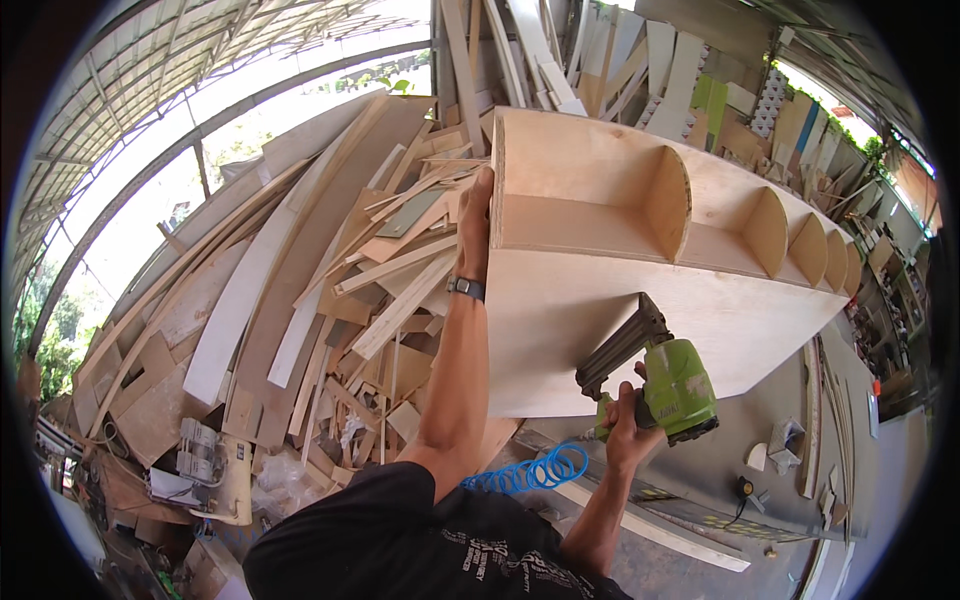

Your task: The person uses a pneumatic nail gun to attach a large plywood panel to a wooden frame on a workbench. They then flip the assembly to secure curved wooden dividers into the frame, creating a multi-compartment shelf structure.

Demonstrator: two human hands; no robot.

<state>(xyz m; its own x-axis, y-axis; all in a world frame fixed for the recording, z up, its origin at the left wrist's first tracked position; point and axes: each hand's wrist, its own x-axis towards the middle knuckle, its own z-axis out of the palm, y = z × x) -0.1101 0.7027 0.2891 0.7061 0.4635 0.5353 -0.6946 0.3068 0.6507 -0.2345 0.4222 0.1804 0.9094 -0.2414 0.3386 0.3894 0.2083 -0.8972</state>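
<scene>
Off to my left, a heap of plywood offcuts [300, 290] is leaning against the shed wall. Next to it, my left hand [476, 225] is clenching the end edge of the plywood shelf unit [640, 300], steadying it where it is standing tilted on the grey tabletop [850, 400]. Further right, my right hand [625, 420] is grasping the green nail gun [665, 375], its nose pressing against the unit's broad face. I judge that I am best keeping the nose square and the left grip firm, fingers clear of the firing line, the blue coiled air hose [530, 470] hanging slack below.
</scene>
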